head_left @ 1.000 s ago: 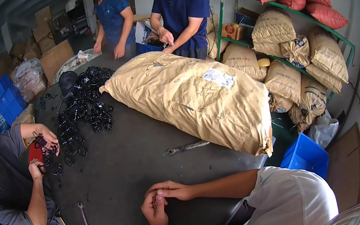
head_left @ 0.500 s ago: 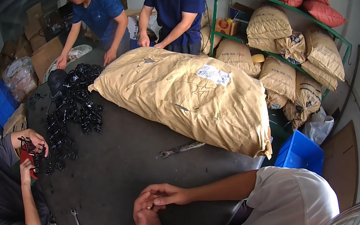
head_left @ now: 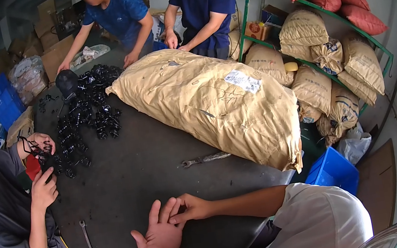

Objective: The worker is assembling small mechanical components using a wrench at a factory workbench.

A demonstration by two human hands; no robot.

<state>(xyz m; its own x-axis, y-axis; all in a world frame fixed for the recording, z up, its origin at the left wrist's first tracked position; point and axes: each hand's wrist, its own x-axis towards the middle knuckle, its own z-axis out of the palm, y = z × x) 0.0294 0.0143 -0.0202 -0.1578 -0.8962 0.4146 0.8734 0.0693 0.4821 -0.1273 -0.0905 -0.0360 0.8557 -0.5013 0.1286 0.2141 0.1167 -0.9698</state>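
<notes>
My left hand (head_left: 160, 236) is raised above the dark tabletop (head_left: 128, 171), palm up, with its thumb and fingers spread. My right hand (head_left: 193, 208) reaches in from the right and pinches a finger of the left hand near its tip. No tool or part shows in either hand. Beyond them on the table lies an open-end wrench (head_left: 206, 159), its handle pale and wrapped-looking. A second, slimmer wrench (head_left: 89, 243) rests to the left of my left hand.
A large brown paper sack (head_left: 205, 102) lies across the table. Small black parts (head_left: 86, 105) are heaped at the far left. Co-workers stand at the left and far sides; one at left handles black parts. A blue crate (head_left: 331, 171) and a loaded green rack (head_left: 315, 7) stand at right.
My left hand has gone from curled to spread, while my right hand still touches its fingers. The left co-worker's lower hand has left the red object. The view has shifted slightly.
</notes>
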